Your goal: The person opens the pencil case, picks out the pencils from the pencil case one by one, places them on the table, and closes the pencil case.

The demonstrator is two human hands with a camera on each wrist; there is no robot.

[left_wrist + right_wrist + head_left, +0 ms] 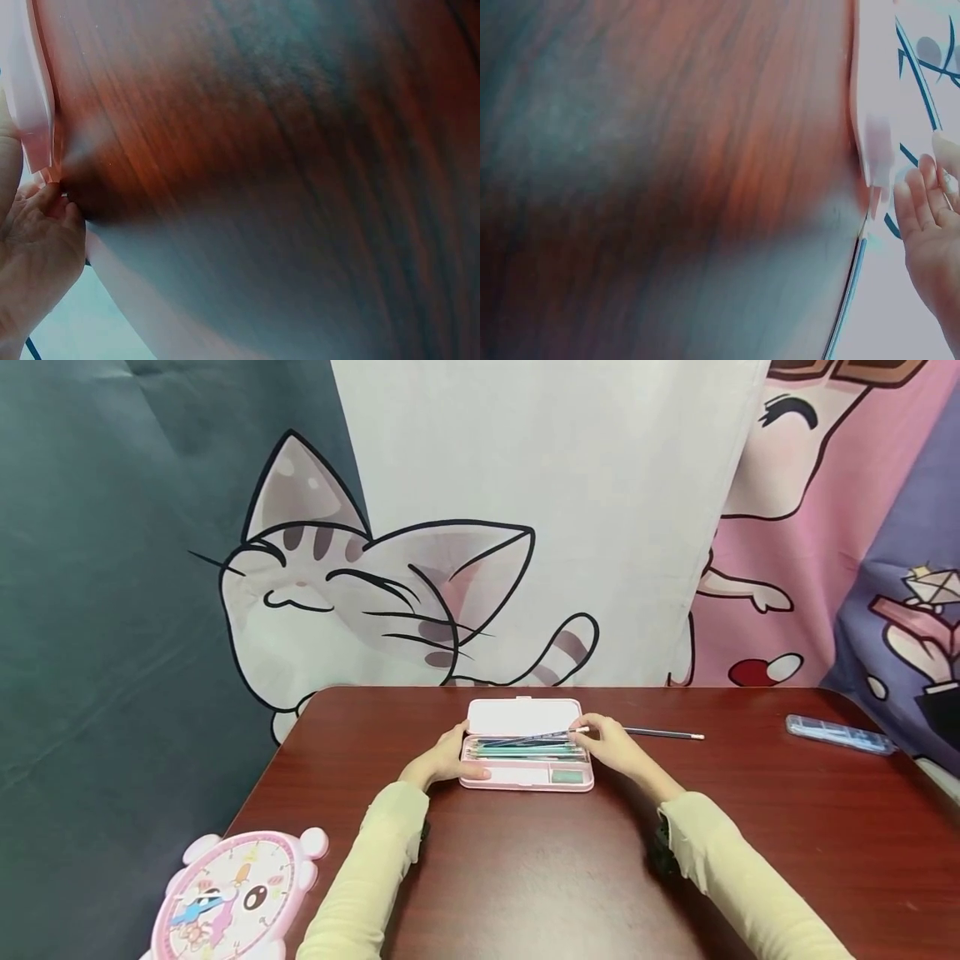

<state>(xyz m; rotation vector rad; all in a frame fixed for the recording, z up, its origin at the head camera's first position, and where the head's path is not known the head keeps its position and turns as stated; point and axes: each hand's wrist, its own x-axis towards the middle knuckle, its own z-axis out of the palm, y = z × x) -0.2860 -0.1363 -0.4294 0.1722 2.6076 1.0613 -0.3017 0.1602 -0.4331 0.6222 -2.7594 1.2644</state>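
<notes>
A pink pencil case (527, 776) lies with its lid (523, 717) folded back, several pencils (525, 750) lined up inside and a green eraser (567, 776) in the front right compartment. At its left end my left hand (444, 758) grips the case, thumb over the front corner and fingers at the back. My right hand (606, 745) pinches a dark pencil (545, 736) near its white-tipped end, slanting over the case. That pencil (921, 75) also shows in the right wrist view, above the case edge. The left wrist view catches the left hand (41, 247) around the case corner.
Another dark pencil (667, 732) lies on the brown table (540, 877), right of the case. Farther right is a blue, clear-looking flat case (840, 734). A pink toy clock (234, 893) is at the near left. A cartoon-printed cloth (630, 485) hangs behind.
</notes>
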